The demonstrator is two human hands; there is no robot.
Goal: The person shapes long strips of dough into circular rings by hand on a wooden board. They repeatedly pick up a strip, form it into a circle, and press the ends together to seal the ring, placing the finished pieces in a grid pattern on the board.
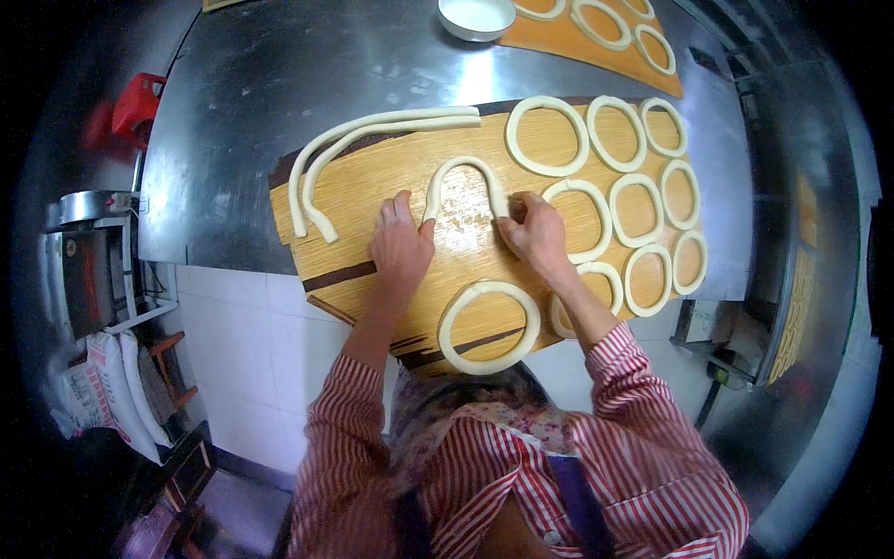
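Note:
My left hand (402,244) pinches one end of a pale dough strip (463,162), which is bent into an arch with its curve pointing away from me. The other end is in the fingers of my right hand (537,231). Beneath both hands lies a wooden board (358,219). Closer to my body is a finished-looking dough ring (489,288). Two long dough strips (400,121) curve side by side along the board's far left. Several dough rings (547,170) sit in rows on the right, one partly hidden under my right forearm.
The board rests on a steel table (223,140) and overhangs its near edge. Farther back are a white bowl (477,20) and a second board (559,37) with more rings. A red object (140,110) stands off the left edge. White sacks (112,391) lie at lower left.

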